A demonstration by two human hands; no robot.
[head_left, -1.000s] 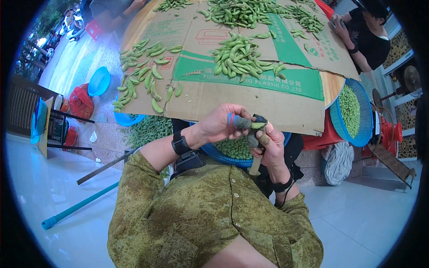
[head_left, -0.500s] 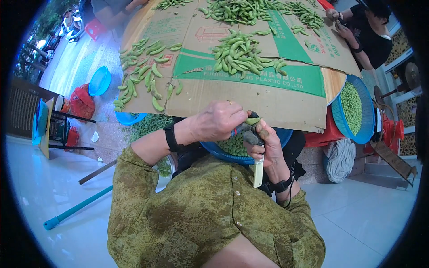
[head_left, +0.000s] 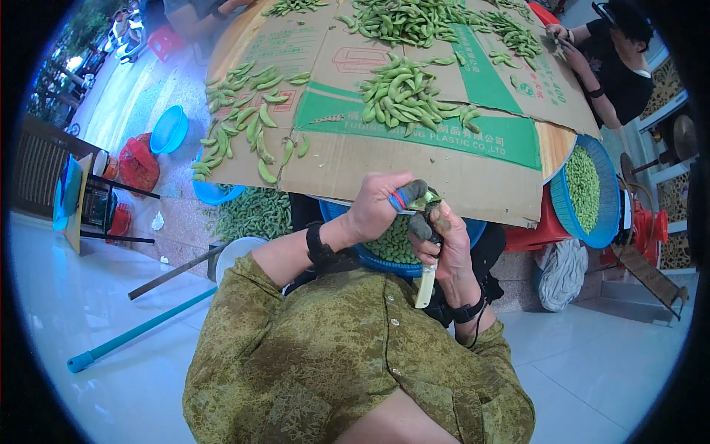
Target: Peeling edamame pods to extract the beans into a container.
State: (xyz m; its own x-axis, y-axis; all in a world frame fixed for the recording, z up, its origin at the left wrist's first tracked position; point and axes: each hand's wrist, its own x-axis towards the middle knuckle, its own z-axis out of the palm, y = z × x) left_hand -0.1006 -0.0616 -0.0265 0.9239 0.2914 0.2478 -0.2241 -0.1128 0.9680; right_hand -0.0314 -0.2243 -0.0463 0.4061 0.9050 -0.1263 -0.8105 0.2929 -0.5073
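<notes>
Above a blue basin (head_left: 331,212) of shelled green beans (head_left: 389,246), my two hands meet at the near edge of the cardboard-covered table. My left hand (head_left: 373,206) pinches a green bean pod (head_left: 424,200); dark covers are on its thumb and finger. The other end of the pod is at the fingertips of my right hand (head_left: 450,240), also partly covered in dark wraps. That hand's fingers are closed around a knife with a cream handle (head_left: 425,286), which points downward; its blade is hidden.
Pods lie on the cardboard (head_left: 355,166) in a middle heap (head_left: 399,90), a left scatter (head_left: 248,111) and a far pile (head_left: 407,21). A blue basket (head_left: 612,196) of beans stands right. Another person (head_left: 617,63) sits far right. A teal pole (head_left: 140,329) crosses the floor.
My left wrist and forearm have moved right and slightly down, with the fingers still at the pod. The right hand stays nearly in place with the knife. The whole view has shifted slightly.
</notes>
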